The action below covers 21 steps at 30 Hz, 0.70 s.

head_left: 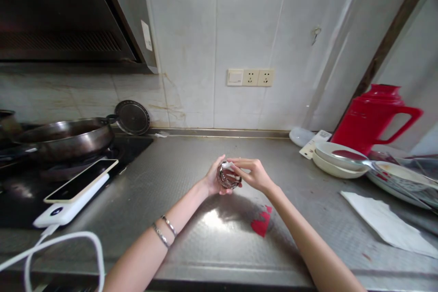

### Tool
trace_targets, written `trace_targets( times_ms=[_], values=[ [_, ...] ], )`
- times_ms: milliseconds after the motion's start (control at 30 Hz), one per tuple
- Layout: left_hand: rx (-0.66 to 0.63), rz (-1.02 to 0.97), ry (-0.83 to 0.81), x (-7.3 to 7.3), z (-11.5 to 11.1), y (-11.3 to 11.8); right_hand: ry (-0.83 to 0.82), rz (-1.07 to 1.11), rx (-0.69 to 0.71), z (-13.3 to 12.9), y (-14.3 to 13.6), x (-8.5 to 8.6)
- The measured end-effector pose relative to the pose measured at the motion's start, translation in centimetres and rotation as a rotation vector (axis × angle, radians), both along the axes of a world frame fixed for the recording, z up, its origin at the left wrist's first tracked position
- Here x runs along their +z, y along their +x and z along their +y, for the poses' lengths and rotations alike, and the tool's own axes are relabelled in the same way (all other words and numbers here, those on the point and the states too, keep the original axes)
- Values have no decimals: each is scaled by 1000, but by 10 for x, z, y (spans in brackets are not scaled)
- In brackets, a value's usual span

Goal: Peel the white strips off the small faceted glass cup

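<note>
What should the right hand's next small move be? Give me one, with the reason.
Probably ease the white, paper-like scrap slightly further into the small, round, glass-like cup with the right hand: the scrap shows at the cup's rim, the right fingertips are at its mouth, and the left hand supports the cup from the side.

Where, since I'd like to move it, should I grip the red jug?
Probably by its handle, coming from the right: the open loop juts out that way from the red jug, leaving room for fingers, while bowls crowd its lower left.
</note>
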<state>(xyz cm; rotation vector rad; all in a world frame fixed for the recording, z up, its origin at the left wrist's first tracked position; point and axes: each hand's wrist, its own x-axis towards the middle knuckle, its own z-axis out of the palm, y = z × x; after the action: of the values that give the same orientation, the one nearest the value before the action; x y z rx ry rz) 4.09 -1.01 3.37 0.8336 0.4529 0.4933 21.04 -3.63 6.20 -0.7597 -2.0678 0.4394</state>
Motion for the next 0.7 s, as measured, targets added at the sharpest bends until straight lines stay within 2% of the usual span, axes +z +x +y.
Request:
trace_targets(
  times_ms=[233, 367, 533, 700],
  values=[
    [159, -28, -45, 4, -2, -1, -13, 60, -98, 1, 10, -5],
    [306, -63, -57, 8, -5, 2, 73, 53, -114, -2, 7, -9],
    [598, -111, -140, 8, -6, 6, 205, 49, -165, -10, -4, -14],
    [667, -142, -189, 9, -8, 9, 339, 2, -204, -16, -10, -20]
  ],
)
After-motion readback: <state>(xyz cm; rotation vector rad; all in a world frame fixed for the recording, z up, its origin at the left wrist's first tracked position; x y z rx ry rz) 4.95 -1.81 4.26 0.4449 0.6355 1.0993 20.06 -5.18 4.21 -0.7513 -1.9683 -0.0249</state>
